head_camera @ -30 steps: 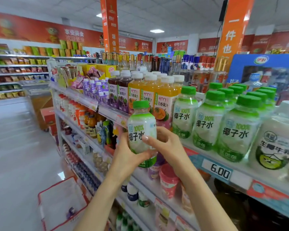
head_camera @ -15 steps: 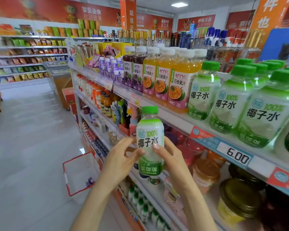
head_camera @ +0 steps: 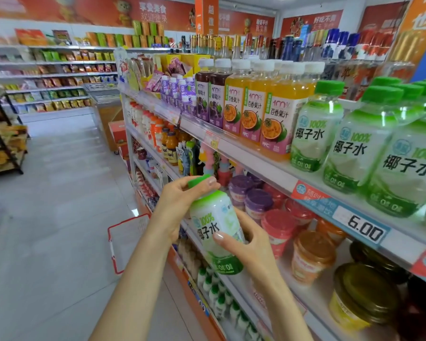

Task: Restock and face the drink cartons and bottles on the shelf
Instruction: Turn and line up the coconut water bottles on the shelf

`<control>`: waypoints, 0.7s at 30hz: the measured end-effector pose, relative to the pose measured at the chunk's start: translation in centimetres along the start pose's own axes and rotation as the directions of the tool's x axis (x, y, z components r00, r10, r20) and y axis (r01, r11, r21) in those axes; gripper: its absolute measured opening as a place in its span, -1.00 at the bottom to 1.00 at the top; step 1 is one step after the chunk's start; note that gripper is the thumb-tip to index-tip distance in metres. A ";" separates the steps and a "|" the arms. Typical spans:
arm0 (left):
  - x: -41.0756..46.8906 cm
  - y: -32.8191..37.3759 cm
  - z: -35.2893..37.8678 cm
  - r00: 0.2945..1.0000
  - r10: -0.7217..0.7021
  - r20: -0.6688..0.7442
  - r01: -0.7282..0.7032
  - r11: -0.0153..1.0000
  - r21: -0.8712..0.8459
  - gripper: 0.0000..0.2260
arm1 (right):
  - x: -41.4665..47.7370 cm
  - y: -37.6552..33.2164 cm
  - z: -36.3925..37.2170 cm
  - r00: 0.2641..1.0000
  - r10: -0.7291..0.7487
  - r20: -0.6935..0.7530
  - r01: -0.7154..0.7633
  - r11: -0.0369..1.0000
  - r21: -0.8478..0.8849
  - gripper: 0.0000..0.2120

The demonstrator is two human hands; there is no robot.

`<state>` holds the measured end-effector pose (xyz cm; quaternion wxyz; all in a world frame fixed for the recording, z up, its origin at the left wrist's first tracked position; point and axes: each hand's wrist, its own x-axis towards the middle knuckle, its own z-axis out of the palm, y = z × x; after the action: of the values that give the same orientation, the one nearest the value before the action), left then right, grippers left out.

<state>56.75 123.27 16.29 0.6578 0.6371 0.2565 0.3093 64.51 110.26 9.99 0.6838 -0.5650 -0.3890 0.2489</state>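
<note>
I hold a coconut water bottle (head_camera: 217, 230) with a green cap, tilted to the left, in front of the lower shelves. My left hand (head_camera: 177, 205) curls over its cap and neck. My right hand (head_camera: 246, 244) grips its body from the right, thumb across the label. On the top shelf (head_camera: 263, 166) stand several matching coconut water bottles (head_camera: 315, 134) at the right, with orange passion fruit juice bottles (head_camera: 276, 114) and purple grape juice bottles (head_camera: 207, 99) to their left, labels facing out.
A price strip reading 6.00 (head_camera: 364, 230) runs along the shelf edge. Lidded cups (head_camera: 278, 230) and jars (head_camera: 359, 291) fill the shelf below. A red-rimmed basket (head_camera: 126, 242) sits on the aisle floor at my left. Snack shelves (head_camera: 47, 77) line the far wall.
The bottle came down from the top shelf level to in front of the lower shelves and tilted left. My left hand shifted from its side up onto the cap.
</note>
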 end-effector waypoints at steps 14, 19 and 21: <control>1.3 -0.7 -1.4 0.988 -0.028 0.149 0.056 0.981 -0.184 -0.67 | 0.4 -0.5 -1.0 0.997 0.052 0.060 -0.058 0.992 0.112 -0.48; 1.4 -0.8 -1.5 0.975 -0.028 0.220 0.071 0.979 -0.190 -0.77 | 0.5 -0.6 -0.9 0.954 0.194 0.227 -0.270 0.885 0.379 -0.29; 1.5 -0.7 -1.4 0.966 -0.033 0.257 0.080 0.981 -0.178 -0.65 | 0.8 -0.6 -0.7 0.939 0.188 0.288 -0.309 0.831 0.462 -0.30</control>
<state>56.75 125.33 15.59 0.7505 0.5992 0.1586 0.2293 65.49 110.28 10.69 0.7183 -0.3813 -0.3104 0.4922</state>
